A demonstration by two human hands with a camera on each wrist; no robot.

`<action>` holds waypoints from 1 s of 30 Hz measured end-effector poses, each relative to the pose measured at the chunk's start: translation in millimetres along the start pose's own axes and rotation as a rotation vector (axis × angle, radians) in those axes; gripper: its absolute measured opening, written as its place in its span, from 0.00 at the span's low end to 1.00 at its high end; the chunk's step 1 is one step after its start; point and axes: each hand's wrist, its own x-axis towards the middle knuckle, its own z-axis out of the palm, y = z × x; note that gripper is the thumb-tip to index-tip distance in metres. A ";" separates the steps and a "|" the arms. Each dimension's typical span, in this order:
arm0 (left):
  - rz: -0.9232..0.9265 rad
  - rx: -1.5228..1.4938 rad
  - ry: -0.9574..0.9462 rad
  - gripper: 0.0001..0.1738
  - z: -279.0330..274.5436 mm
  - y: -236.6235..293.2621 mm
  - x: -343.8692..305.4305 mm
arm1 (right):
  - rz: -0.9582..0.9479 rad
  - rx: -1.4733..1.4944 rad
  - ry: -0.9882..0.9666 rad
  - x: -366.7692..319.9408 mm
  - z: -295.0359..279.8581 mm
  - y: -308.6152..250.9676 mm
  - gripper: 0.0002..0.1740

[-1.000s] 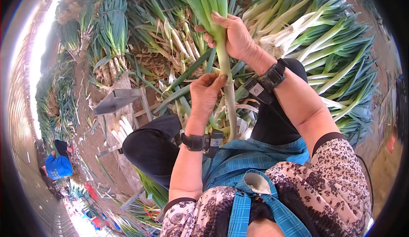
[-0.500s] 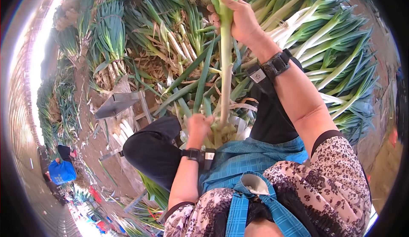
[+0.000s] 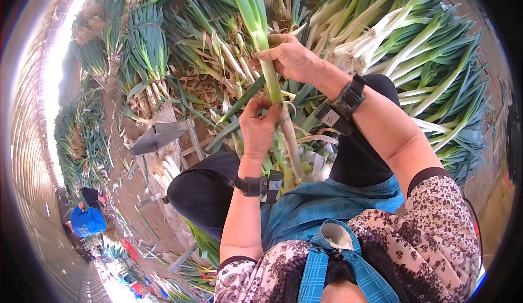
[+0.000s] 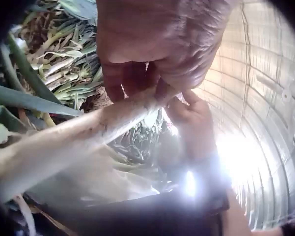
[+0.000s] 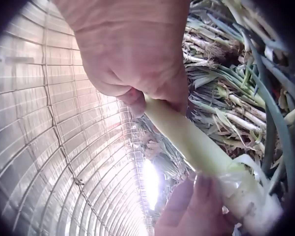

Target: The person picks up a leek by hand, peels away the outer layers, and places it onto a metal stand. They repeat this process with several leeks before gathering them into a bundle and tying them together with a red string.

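A long leek (image 3: 271, 77) slants across the head view, green leaves at the top and pale stalk toward the lap. The right hand (image 3: 291, 58) grips it just below the leaves. Lower down, the left hand (image 3: 257, 128) pinches the stalk with thumb and fingers. A thin curl of peeled skin stands out beside the left fingertips. In the left wrist view the lower stalk (image 4: 73, 142) looks brownish and dirty. The right wrist view shows a smooth light green shaft (image 5: 186, 135) between the two hands, with loose skin by the left hand (image 5: 196, 209).
Leeks with white stalks (image 3: 419, 58) are heaped at the right. Tied bundles (image 3: 147, 52) stand at the upper left. A metal piece (image 3: 158, 138) on a frame sits left of the knee. Leaf scraps lie beyond the lap. Someone in blue (image 3: 87, 221) is far left.
The left hand went down near the lap, then came back up onto the stalk. The right hand has shifted its hold on the leek, whose top now leans left.
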 end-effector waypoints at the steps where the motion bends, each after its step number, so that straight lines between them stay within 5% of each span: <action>1: -0.013 -0.004 -0.047 0.09 -0.5 2.0 0.2 | 0.001 0.024 -0.012 0.4 0.8 1.6 0.16; 8: 0.003 0.022 -0.066 0.06 -1.2 -11.2 10.1 | -0.010 -0.004 0.055 1.2 7.0 1.6 0.16; 14: 0.491 0.458 -0.057 0.05 -2.2 -14.8 20.8 | -0.050 -0.059 0.126 4.9 6.9 3.8 0.17; 16: 0.193 0.059 -0.017 0.04 1.8 -14.5 16.5 | -0.048 -0.040 0.122 5.4 6.6 3.9 0.17; 19: 0.074 0.076 -0.029 0.04 0.7 -14.4 12.5 | -0.064 -0.039 0.123 6.3 4.6 3.6 0.17; 22: 0.268 0.446 0.023 0.06 2.8 -11.0 15.8 | -0.115 -0.063 0.143 9.0 1.6 0.3 0.17; 25: 0.505 0.352 0.065 0.08 9.2 -7.5 29.5 | -0.138 -0.033 0.186 11.5 1.2 -5.9 0.16; 26: 0.513 0.355 0.058 0.08 11.2 -5.6 29.4 | -0.130 0.004 0.212 11.1 1.3 -7.7 0.17; 28: 0.203 0.119 0.048 0.07 15.6 -1.6 27.1 | -0.117 0.031 0.235 9.5 1.3 -10.4 0.17; 30: 0.163 0.061 0.037 0.07 16.8 -5.6 25.3 | -0.097 0.057 0.255 7.1 0.8 -10.8 0.19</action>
